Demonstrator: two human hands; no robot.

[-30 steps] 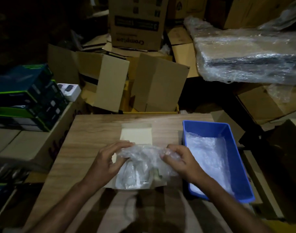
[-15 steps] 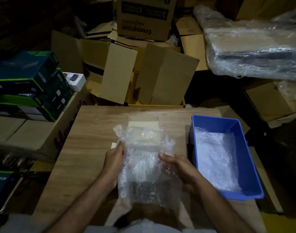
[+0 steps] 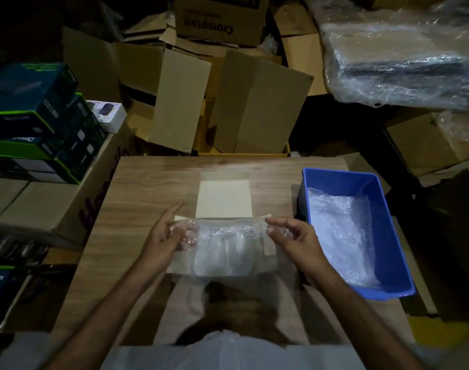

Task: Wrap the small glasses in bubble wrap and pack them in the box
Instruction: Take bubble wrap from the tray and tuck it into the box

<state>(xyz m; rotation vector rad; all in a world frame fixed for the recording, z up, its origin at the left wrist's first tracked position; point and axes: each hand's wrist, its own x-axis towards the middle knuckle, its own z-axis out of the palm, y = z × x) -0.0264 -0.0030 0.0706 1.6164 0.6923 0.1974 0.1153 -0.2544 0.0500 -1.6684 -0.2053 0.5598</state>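
Note:
A sheet of bubble wrap (image 3: 224, 247) lies stretched across a small open cardboard box (image 3: 224, 200) in the middle of the wooden table (image 3: 137, 193). My left hand (image 3: 166, 236) pinches the sheet's left edge. On the opposite side my right hand (image 3: 292, 236) grips its right edge. The box's pale lid flap points away from me, and side flaps show under the wrap. Faint rounded shapes show through the wrap inside the box; I cannot tell if they are glasses.
A blue plastic bin (image 3: 388, 214) with more bubble wrap (image 3: 340, 233) in it stands at the table's right. Cardboard cartons (image 3: 257, 105) crowd behind the table, stacked dark green boxes (image 3: 38, 124) sit at left, and a plastic-wrapped bundle (image 3: 404, 57) is at the far right.
The bubble wrap was held upright in front of me half a second ago; both hands have now lowered it and spread it flat over the open box.

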